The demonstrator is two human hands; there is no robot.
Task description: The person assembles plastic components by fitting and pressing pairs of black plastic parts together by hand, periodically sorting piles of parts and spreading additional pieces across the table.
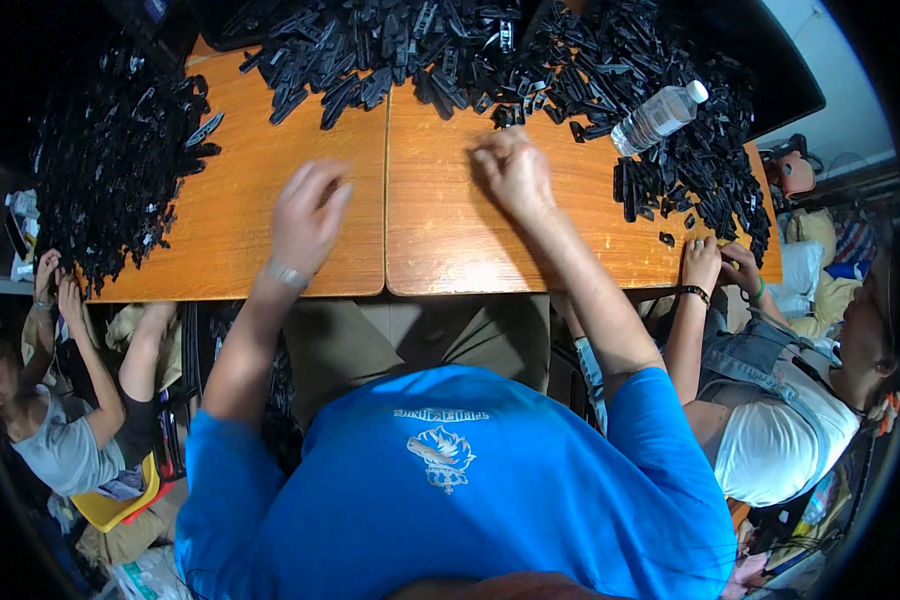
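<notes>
Black parts (395, 45): slim, long, glossy pieces are lying heaped along the far, left and right edges of the table (440, 220).
Left hand (308, 220): is hovering mid-table, blurred, thumb and fingers standing apart.
Right hand (515, 175): is hovering nearer the far-edge heap, fingers bending; whether they are pinching anything, I cannot tell.

A seam (386, 200) divides the orange-brown wooden desk (440, 230). Small black pieces (390, 40) lie heaped along its left, far and right sides, with a clear, white-capped bottle (658, 119) among those at right.
</notes>
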